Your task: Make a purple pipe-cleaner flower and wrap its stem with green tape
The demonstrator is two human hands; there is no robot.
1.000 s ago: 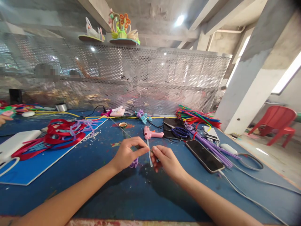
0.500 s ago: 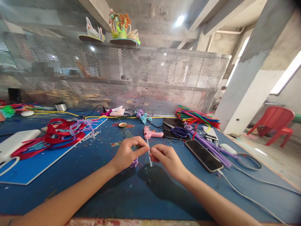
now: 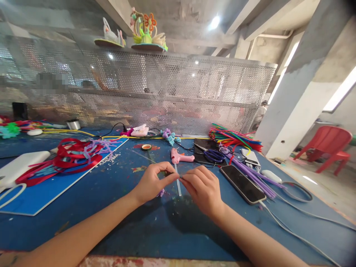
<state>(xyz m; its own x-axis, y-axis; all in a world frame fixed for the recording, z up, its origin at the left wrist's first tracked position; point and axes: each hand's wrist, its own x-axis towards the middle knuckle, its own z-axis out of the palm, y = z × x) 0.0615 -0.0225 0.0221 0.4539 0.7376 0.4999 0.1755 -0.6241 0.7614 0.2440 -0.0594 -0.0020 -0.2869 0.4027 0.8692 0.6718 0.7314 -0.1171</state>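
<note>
Two bare hands meet over the middle of a blue desk [image 3: 116, 222]. The left hand [image 3: 151, 182] and the right hand [image 3: 204, 187] each pinch thumb to forefinger, their tips touching at one spot; what they grip there is too small to make out. A small purple fuzzy piece [image 3: 160, 193] peeks from under the left hand, and one clear glue stick [image 3: 178, 183] lies on the desk just behind the fingertips.

The step in hand looks like fine twisting or joining; the next move likely calls for a steady, tight pinch.

At twelve o'clock lies one pink glue gun [image 3: 180, 158]. At two o'clock lie one pair of blue-handled scissors [image 3: 213, 155] and one bundle of many-coloured pipe cleaners [image 3: 236, 139]. At three o'clock lies one black smartphone [image 3: 242, 183], plugged in. At ten o'clock a heap of red ribbon loops [image 3: 69, 157] rests on one blue board [image 3: 41, 196].
</note>
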